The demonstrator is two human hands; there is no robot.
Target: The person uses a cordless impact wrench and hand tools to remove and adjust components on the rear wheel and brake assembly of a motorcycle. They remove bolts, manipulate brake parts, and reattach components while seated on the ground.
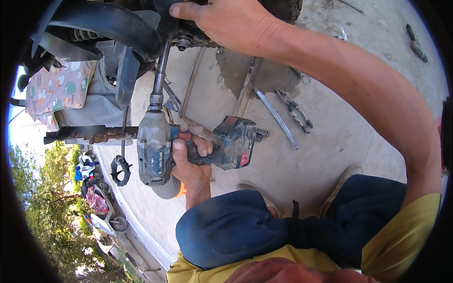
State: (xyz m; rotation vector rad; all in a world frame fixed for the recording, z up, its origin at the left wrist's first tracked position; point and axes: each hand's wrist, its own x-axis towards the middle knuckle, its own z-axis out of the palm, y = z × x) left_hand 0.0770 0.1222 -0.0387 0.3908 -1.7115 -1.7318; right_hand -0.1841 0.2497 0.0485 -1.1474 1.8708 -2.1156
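My left hand (191, 167) is wrapped round the grip of a cordless impact wrench (155, 151), grey and blue, its battery (236, 141) on the right. A long socket extension (161, 73) runs from its nose up to the underside of a motorbike (108, 28). Near the top edge, my right hand (226, 21) has its thumb pressed on a black part (169, 19) of the motorbike, right above the extension. Its other fingers are mostly hidden or cut off by the frame. A bolt end (183, 43) shows below that hand.
On the concrete lie pliers (295, 111), a metal bar (278, 120) and a dark-handled tool (415, 45). Metal strips (247, 87) cross a wet patch (278, 78). A patterned cushion (61, 89) and a rusty bar (94, 134) are on the left. Scooters (101, 207) stand beyond.
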